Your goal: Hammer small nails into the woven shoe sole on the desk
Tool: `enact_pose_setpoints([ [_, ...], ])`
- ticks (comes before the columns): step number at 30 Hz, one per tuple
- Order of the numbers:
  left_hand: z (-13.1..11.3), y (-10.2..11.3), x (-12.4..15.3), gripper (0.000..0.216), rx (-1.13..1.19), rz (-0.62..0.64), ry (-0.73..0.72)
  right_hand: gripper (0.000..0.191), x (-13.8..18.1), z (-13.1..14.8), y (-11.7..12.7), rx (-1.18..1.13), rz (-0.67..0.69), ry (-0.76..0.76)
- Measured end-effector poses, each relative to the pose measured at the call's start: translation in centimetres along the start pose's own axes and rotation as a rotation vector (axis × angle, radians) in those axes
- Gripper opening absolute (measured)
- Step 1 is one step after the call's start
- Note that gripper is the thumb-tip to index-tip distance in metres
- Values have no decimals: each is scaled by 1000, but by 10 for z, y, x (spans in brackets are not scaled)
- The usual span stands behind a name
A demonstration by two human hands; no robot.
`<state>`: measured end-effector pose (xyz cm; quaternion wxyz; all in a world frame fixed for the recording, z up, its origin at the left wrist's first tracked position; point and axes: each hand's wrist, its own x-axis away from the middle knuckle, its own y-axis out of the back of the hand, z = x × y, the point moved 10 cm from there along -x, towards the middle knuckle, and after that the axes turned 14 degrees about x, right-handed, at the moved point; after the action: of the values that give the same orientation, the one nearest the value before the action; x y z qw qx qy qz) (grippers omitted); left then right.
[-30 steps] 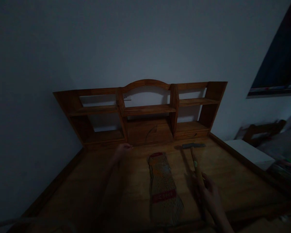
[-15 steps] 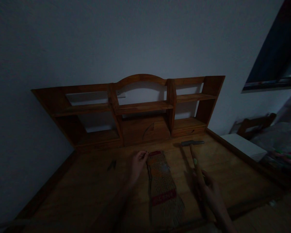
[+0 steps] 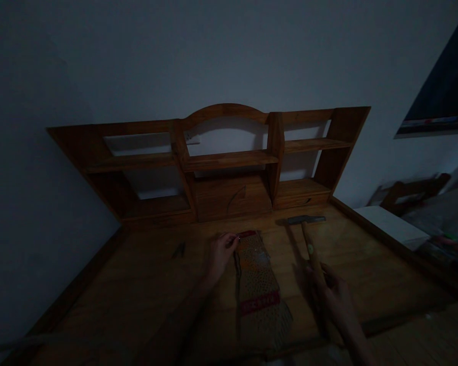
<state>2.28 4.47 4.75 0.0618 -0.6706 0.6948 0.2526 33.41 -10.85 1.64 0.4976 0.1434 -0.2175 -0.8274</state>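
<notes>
My right hand (image 3: 334,292) is wrapped round the wooden handle of a hammer (image 3: 310,249), whose dark metal head points away from me, above the desk. My left hand (image 3: 222,251) is pinched closed at the far left corner of a worn piece of cardboard (image 3: 257,269). A tiny bright speck shows at its fingertips, too small to name. The cardboard lies lengthwise on the wooden desk (image 3: 137,284), with red printed bands, an orange patch and many small dark dots or holes over it.
A small dark object (image 3: 179,249) lies on the desk left of my left hand. A wooden shelf unit (image 3: 232,161) stands along the back against the wall. To the right are a white surface (image 3: 391,223) and a wooden chair back (image 3: 414,190).
The view has shifted slightly, so the shelf sits higher in the picture. Both hands keep their places, the left at the cardboard's corner and the right on the hammer.
</notes>
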Motion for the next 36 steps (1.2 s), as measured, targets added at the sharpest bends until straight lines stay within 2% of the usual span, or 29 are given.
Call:
enact_pose_setpoints([
  [8,-7,-4,1,18,-62,55,-74,57,-4,-2,0,25,-11,41],
  [17,-31,-5,4,16,-89,52,-190,55,-4,-2,0,43,-5,34],
  [24,-29,-7,4,16,-101,91,-157,54,-5,-8,-3,36,18,21],
  [36,-28,-14,7,17,-37,150,-133,60,-1,1,-5,15,24,9],
])
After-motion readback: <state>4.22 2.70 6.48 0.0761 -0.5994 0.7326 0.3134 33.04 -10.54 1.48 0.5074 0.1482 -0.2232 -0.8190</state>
